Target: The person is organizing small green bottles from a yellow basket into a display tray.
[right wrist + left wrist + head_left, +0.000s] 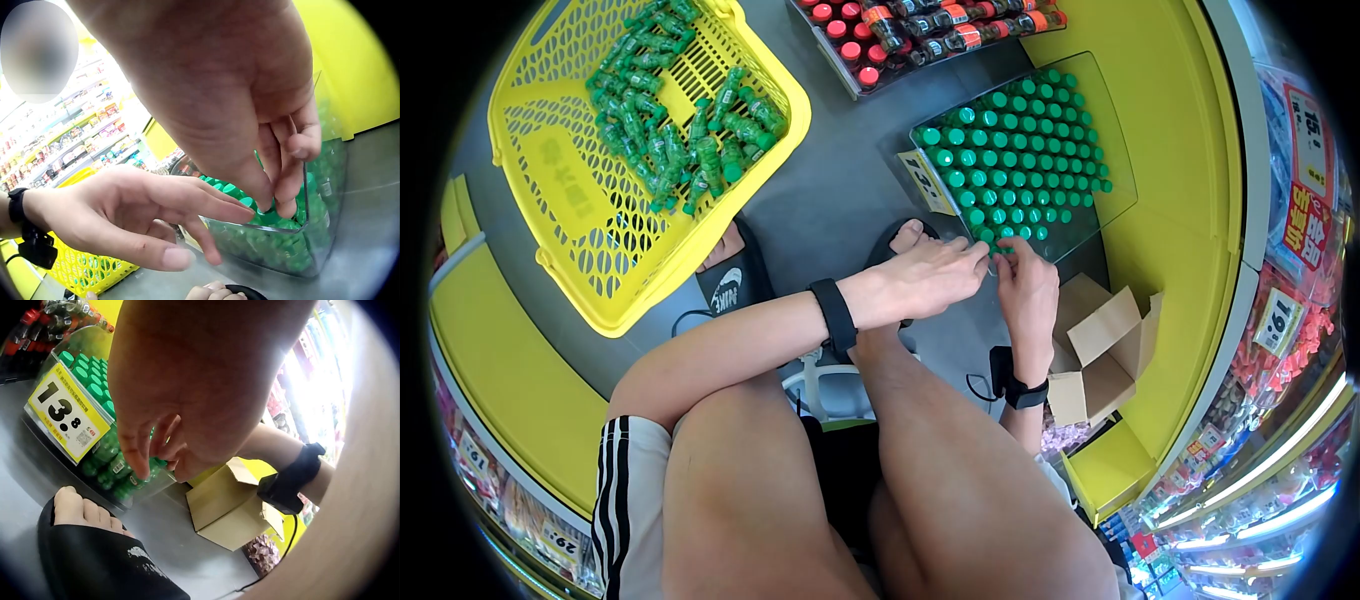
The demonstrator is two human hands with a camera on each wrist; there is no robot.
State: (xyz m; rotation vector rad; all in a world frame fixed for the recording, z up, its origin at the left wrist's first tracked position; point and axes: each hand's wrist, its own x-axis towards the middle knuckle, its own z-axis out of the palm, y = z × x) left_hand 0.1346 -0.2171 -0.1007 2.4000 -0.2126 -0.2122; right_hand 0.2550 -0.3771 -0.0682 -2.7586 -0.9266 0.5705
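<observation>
Rows of green-capped bottles [1010, 150] [94, 381] stand upright in a clear bin [1120, 190] [322, 237]. At the bin's near corner, the right hand [1028, 290] [219, 106] reaches down over the edge and pinches a green cap [269, 215] between thumb and fingers. The left hand [925, 275] [194, 387] [137, 212] is beside it, fingers extended and slightly bent at the bin's front edge, with nothing visibly held. Many small green bottles [640, 90] lie loose in a yellow basket [750, 60] [94, 262] at the upper left.
A price sign [927, 182] [69, 412] is on the bin's front. An open cardboard box [1100, 350] [231, 506] sits right of the right wrist. Red-capped dark bottles [850, 50] fill another bin beyond. Yellow shelf bases [1170, 120] curve along the right; sandaled feet [740, 270] rest on the grey floor.
</observation>
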